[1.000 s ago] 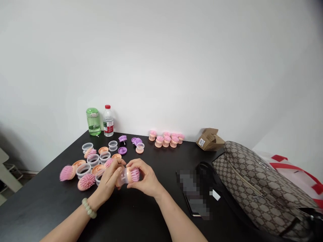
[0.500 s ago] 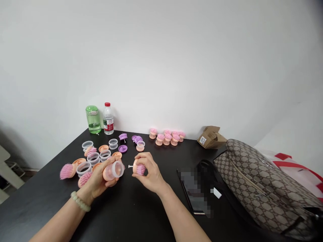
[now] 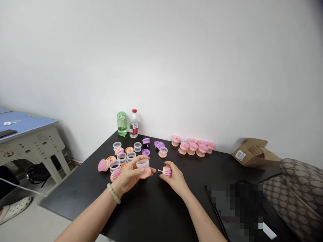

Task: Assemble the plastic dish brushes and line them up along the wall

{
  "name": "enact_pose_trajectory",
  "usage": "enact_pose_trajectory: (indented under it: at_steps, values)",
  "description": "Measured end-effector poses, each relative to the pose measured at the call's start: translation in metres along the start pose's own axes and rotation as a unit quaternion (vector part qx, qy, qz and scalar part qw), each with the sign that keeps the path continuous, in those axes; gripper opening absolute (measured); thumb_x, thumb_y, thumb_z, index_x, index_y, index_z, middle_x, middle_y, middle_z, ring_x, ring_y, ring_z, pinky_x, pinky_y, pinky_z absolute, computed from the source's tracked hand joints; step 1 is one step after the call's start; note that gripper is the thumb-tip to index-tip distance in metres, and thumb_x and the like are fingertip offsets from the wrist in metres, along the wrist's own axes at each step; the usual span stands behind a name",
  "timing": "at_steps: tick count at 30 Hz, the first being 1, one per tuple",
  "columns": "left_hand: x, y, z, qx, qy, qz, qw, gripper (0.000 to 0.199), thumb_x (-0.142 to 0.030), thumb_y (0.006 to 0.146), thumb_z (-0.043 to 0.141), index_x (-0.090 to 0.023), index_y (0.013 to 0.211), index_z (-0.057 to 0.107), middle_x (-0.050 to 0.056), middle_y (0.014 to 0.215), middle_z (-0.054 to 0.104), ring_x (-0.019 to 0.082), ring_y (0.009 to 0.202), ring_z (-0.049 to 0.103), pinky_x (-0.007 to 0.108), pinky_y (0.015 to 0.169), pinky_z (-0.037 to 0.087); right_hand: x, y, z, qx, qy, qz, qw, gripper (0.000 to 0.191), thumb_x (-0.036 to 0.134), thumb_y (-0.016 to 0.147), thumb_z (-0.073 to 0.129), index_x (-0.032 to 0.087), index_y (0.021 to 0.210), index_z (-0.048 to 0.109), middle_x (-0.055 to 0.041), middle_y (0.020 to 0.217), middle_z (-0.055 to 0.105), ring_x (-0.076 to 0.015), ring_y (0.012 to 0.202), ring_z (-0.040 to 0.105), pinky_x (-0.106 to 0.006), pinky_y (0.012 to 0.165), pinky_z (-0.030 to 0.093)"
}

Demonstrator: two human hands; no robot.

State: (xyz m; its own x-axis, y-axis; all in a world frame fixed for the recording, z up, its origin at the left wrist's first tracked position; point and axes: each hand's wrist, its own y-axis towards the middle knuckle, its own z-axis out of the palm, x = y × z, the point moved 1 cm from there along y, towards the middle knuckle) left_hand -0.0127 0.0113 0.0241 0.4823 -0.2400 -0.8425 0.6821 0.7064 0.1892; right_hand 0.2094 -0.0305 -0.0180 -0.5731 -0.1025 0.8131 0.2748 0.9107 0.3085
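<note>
My left hand (image 3: pixel 127 178), with a pale bead bracelet at the wrist, is wrapped round a clear plastic cup with a peach base (image 3: pixel 143 166). The cup stands nearly upright, its mouth upward. To its right, my right hand (image 3: pixel 178 181) pinches a peach brush head with pink bristles (image 3: pixel 167 171); the white stem points left toward the cup, apart from it. Behind my left hand lie clear rings (image 3: pixel 121 157), peach discs (image 3: pixel 129 150) and pink brush heads (image 3: pixel 116 175). A similar clear cup on a peach base (image 3: pixel 163 152) stands farther back.
Several pink-bristled brushes (image 3: pixel 192 148) stand grouped by the wall. Purple parts (image 3: pixel 146 152) lie left of them. A green bottle (image 3: pixel 122 124) and water bottle (image 3: pixel 134 126) stand at the back left. A torn cardboard box (image 3: pixel 252 153) and patterned bag (image 3: pixel 302 191) occupy the right.
The view has swung left, bringing a blue-topped desk into sight. In my left hand the cup has turned from tilted to nearly upright. My right hand still holds the brush head.
</note>
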Motion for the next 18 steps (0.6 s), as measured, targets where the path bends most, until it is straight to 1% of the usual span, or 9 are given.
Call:
enact_pose_trajectory:
  at_steps: [3, 6, 7, 9, 12, 15, 18]
  values:
    - [0.002, 0.0, 0.001, 0.008, 0.017, 0.024, 1.0, 0.045, -0.025, 0.071, 0.083, -0.02, 0.112, 0.064, 0.007, 0.102, 0.064, 0.027, 0.1, 0.065, 0.039, 0.091, 0.044, 0.003, -0.005, 0.004, 0.038, -0.012, -0.034, 0.999, 0.05, 0.018, 0.066, 0.071, 0.024, 0.114, 0.061, -0.0044, 0.109, 0.065, -0.0246, 0.102, 0.065, -0.039, 0.092, 0.051]
    - [0.005, 0.002, 0.0, -0.017, 0.052, 0.05, 0.997, 0.048, -0.025, 0.065, 0.087, -0.02, 0.108, 0.066, 0.005, 0.104, 0.059, 0.021, 0.096, 0.059, 0.031, 0.084, 0.043, 0.002, -0.007, 0.008, 0.065, -0.029, -0.072, 0.995, 0.056, 0.017, 0.068, 0.07, 0.025, 0.123, 0.059, -0.0054, 0.12, 0.062, -0.0249, 0.113, 0.062, -0.041, 0.099, 0.049]
    - [0.006, 0.002, -0.001, -0.025, 0.063, 0.054, 0.996, 0.049, -0.025, 0.064, 0.088, -0.02, 0.107, 0.066, 0.005, 0.104, 0.058, 0.019, 0.095, 0.057, 0.029, 0.08, 0.042, 0.002, -0.007, 0.008, 0.061, -0.036, -0.085, 0.994, 0.057, 0.018, 0.069, 0.072, 0.025, 0.124, 0.058, -0.0059, 0.122, 0.062, -0.0257, 0.116, 0.061, -0.043, 0.101, 0.048]
    - [0.007, 0.003, -0.001, -0.033, 0.088, 0.057, 0.994, 0.051, -0.026, 0.062, 0.089, -0.021, 0.106, 0.064, 0.004, 0.102, 0.056, 0.018, 0.094, 0.053, 0.027, 0.076, 0.04, 0.004, -0.007, 0.006, 0.03, -0.046, -0.124, 0.991, 0.056, 0.023, 0.072, 0.074, 0.024, 0.125, 0.058, -0.008, 0.124, 0.062, -0.0283, 0.119, 0.058, -0.047, 0.103, 0.047]
    - [0.009, 0.004, 0.001, -0.041, 0.158, 0.076, 0.984, 0.048, -0.029, 0.063, 0.09, -0.021, 0.101, 0.062, 0.003, 0.103, 0.053, 0.019, 0.095, 0.051, 0.028, 0.079, 0.04, 0.013, -0.01, 0.002, -0.014, -0.041, -0.223, 0.974, 0.048, 0.036, 0.082, 0.072, 0.022, 0.125, 0.057, -0.0127, 0.128, 0.061, -0.0319, 0.126, 0.052, -0.051, 0.103, 0.047]
    - [0.012, 0.005, 0.001, -0.046, 0.247, 0.101, 0.963, 0.049, -0.033, 0.063, 0.089, -0.02, 0.099, 0.059, 0.003, 0.104, 0.052, 0.019, 0.095, 0.051, 0.029, 0.08, 0.042, 0.024, -0.016, 0.001, -0.006, -0.04, -0.303, 0.952, 0.048, 0.048, 0.089, 0.065, 0.021, 0.128, 0.057, -0.0146, 0.128, 0.062, -0.0335, 0.128, 0.05, -0.051, 0.1, 0.05]
    - [0.016, 0.005, 0.0, -0.047, 0.31, 0.099, 0.944, 0.05, -0.034, 0.064, 0.088, -0.02, 0.1, 0.055, 0.003, 0.103, 0.053, 0.019, 0.092, 0.054, 0.03, 0.078, 0.045, 0.031, -0.021, 0.004, 0.005, -0.051, -0.324, 0.945, 0.045, 0.047, 0.093, 0.06, 0.022, 0.13, 0.058, -0.0147, 0.125, 0.065, -0.0327, 0.125, 0.055, -0.049, 0.096, 0.054]
